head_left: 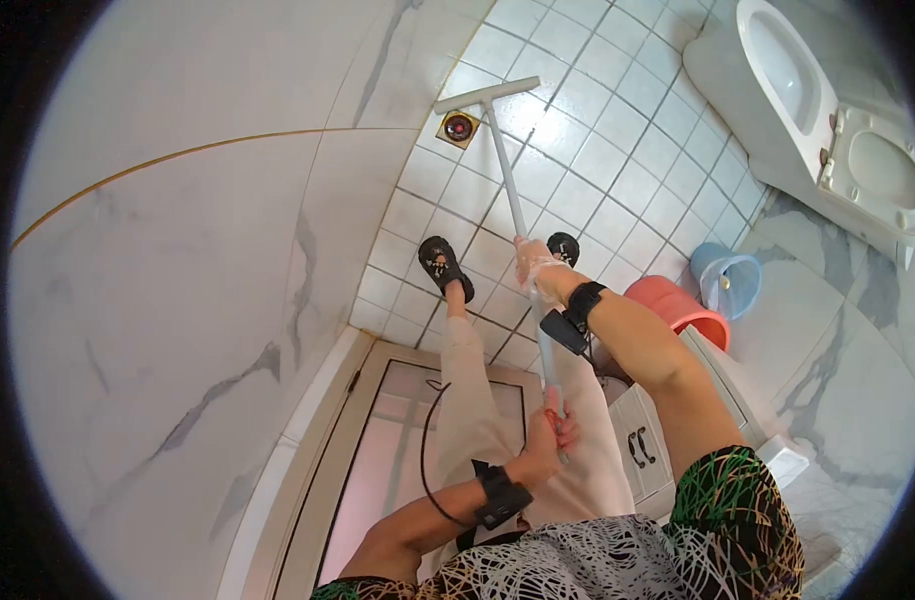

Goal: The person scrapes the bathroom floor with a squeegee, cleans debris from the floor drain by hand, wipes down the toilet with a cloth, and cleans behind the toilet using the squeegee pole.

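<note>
A floor squeegee (506,165) with a pale grey pole slants across the view. Its wide light blade (488,95) rests on the white tiles, right beside a square floor drain (458,128) with a brassy rim. My right hand (540,266) wraps round the middle of the pole, and something clear like thin plastic covers it. Lower down, close to my body, my left hand (552,432) is closed round the upper end of the same pole. A black strap sits on each wrist. My feet, in black clogs (444,266), stand on either side of the pole.
A toilet (768,110) with its lid raised stands at the upper right. A red bucket (683,305) and a blue bin (728,280) with a liner are by the right wall. A cabinet (643,440) is close on my right; a door (398,430) is at lower left.
</note>
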Motion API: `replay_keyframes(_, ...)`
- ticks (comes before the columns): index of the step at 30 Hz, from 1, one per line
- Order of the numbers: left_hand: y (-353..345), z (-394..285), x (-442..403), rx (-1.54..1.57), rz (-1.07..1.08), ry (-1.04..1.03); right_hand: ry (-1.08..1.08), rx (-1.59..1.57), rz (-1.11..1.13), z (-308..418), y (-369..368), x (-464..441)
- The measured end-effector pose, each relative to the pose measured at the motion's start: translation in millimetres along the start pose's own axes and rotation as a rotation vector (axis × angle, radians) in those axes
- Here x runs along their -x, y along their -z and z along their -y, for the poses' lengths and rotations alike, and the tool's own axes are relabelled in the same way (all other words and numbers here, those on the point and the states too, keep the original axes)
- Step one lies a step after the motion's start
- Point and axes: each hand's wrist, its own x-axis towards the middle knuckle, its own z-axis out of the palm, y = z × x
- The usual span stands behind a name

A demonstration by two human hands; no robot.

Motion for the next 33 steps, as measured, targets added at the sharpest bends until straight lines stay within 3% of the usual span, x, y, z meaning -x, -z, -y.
replay_keyframes(3, -2.4, 28.9, -21.7, 0.106, 0.120, 0.009, -0.032, 0.126, -0.106, -22.6, 9.5, -20.8)
replay_keyframes(5, -5.5, 46.2, -33.5, 0.163, 0.175, 0.019, 0.031, 0.397, -0.132, -32.2, 16.5, -29.8)
replay_keyframes(11, -39.2, 71.6, -45.2, 0.223, 0.214, 0.103, 0.453, 1.690, 0.017, -24.1, 52.6, 1.7)
replay_keyframes(12, -41.3, 72.0, -43.2, 0.218, 0.317, 0.073, 0.534, 1.836, 0.078, -26.3, 58.2, -2.0)
replay_keyframes(14, -49.8, 74.5, -45.6, 0.236, 0.346, 0.003, 0.256, 1.222, -0.039, -23.0, 49.4, -19.0)
replay_keyframes(16, -60.4, 70.2, -55.3, 0.262, 0.347, -0.048, 0.316, 1.210, -0.042, -9.3, 42.6, -16.4)
replay_keyframes(17, -65.3, 62.2, -65.2, 0.272, 0.338, -0.059, 0.517, 1.499, 0.001, 0.0, 44.8, -12.5)
replay_keyframes(19, -66.8, 57.6, -80.1, 0.274, 0.340, -0.064, 0.677, 1.721, 0.035, 6.3, 50.4, -18.3)
replay_keyframes(24, -75.9, 84.8, -99.9, 0.302, 0.413, -0.034, 0.351, 1.464, -0.044, -24.9, 70.9, -47.0)
replay_keyframes(26, -92.0, 89.1, -91.4, 0.279, 0.377, -0.033, 0.499, 1.240, 0.075, -48.4, 96.9, -75.1)
replay_keyframes(28, -102.8, 91.9, -86.0, 0.279, 0.391, -0.040, 0.387, 1.603, -0.069, -80.3, 78.9, -150.2)
replay_keyframes(31, -100.8, 97.0, -87.2, 0.295, 0.389, 0.003, -0.021, 0.151, -0.037, -40.5, 95.1, -50.3)
replay_keyframes(33, -93.0, 97.9, -88.0, 0.299, 0.385, 0.019, 0.046, 0.416, -0.150, -61.4, 84.2, -88.2)
